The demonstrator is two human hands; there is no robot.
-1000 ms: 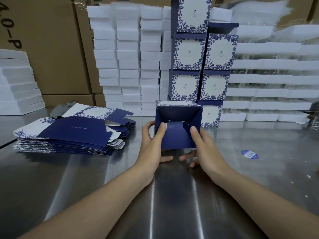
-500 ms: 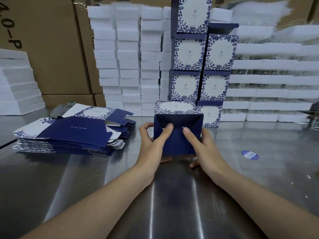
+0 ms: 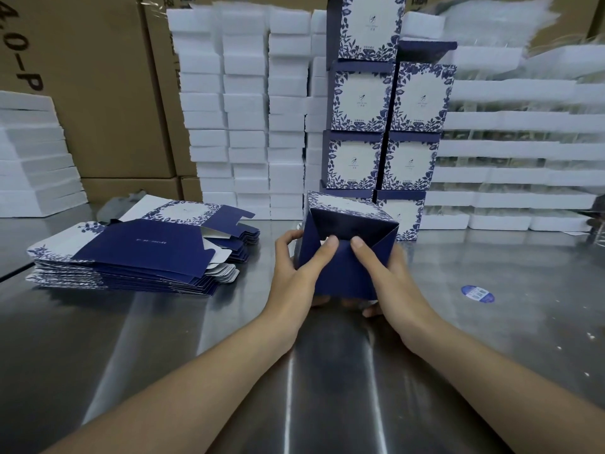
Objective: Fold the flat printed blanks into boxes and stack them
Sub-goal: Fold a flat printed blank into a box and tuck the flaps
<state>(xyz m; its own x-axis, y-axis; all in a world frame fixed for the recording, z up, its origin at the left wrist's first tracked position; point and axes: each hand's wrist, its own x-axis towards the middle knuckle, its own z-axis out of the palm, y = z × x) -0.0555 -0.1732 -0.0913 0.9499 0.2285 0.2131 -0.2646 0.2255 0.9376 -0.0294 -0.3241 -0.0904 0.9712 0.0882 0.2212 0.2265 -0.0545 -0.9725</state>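
Tucking in the dark-blue bottom flaps of a half-formed box [image 3: 343, 276], held tilted at the centre of the table [image 3: 163, 348], printed white-and-floral panel turned upward and away; impossible to say whether resting on the steel or lifted just clear of it. Judged light and thin: printed card, stiff along its creases, quick to dent on the flat panels and slightly slick on the coated face. Best taken by the side walls close to the corners, never by the loose flaps.

Gripped from both sides. Left hand [image 3: 294, 270] wrapped round the wall at nine o'clock, thumb underneath; right hand [image 3: 389, 283] likewise at three o'clock. Fingers [image 3: 330, 242] narrowly set, both forefingers stretched up the base with tips nearly meeting, pressing where the triangular flaps cross.

Lying at nine o'clock of the box, well apart: a pile of flat blanks [image 3: 140, 257]. Rising at twelve o'clock, just behind: two columns of finished boxes [image 3: 360, 103], flanked by white foam blocks [image 3: 245, 109] and brown cartons [image 3: 98, 93]. Stuck to the table at three o'clock: a small round sticker [image 3: 477, 293].
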